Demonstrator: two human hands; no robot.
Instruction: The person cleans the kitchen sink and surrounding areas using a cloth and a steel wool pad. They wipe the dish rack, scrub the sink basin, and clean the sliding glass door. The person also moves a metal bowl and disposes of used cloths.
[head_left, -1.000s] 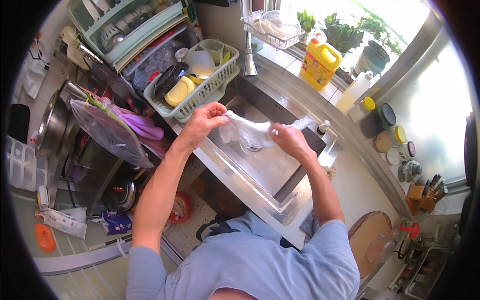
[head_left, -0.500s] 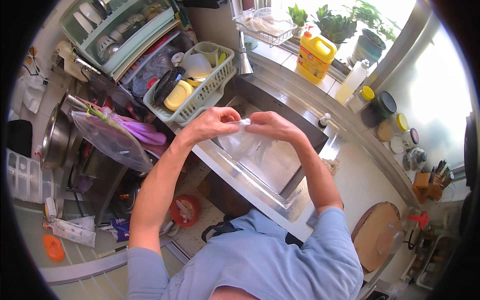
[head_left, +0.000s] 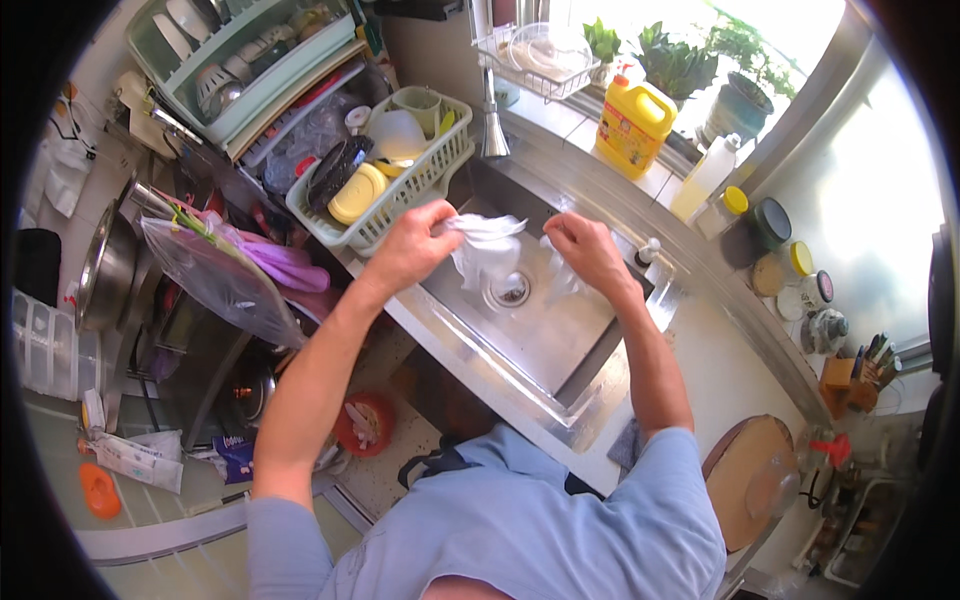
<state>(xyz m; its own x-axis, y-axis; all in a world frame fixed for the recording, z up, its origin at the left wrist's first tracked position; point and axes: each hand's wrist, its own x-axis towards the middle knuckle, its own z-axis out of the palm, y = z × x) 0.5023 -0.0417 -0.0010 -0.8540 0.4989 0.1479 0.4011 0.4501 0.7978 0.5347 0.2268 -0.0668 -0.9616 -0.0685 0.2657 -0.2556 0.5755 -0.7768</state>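
Over the sink, my left hand is closed on a bunched white sheet, thin and crumpled, which hangs down from my fingertips. It could be plastic film or tissue; I cannot tell which. My right hand, a little way to the right, pinches a wispy translucent piece of plastic that dangles below the fingers. A gap separates what the two hands hold. Between and below them the sink's round drain is visible in the metal basin.
Left of the sink stands a pale green basket of dishes. A metal faucet head hangs at the back. On the sill are a yellow jug and several jars. A round wooden board lies right; a red bin is below.
My hands, which were together on one translucent bundle, have moved apart, the right one to the right. White material now spreads from the left hand, and the drain has come into view.
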